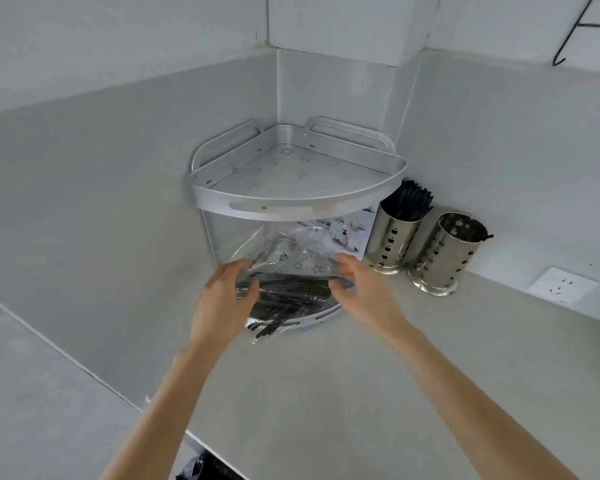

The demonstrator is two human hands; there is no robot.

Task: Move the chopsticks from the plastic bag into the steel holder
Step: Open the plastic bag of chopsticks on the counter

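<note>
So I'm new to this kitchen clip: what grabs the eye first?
Both hands, left hand and right hand, grip a clear plastic bag of black chopsticks at the corner rack. To the right stand two steel holders, the farther one already bristling with black sticks.

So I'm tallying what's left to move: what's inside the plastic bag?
The clear plastic bag holds a bundle of black chopsticks, gripped by the left hand and right hand. The fingers hide both ends, so no count.
</note>
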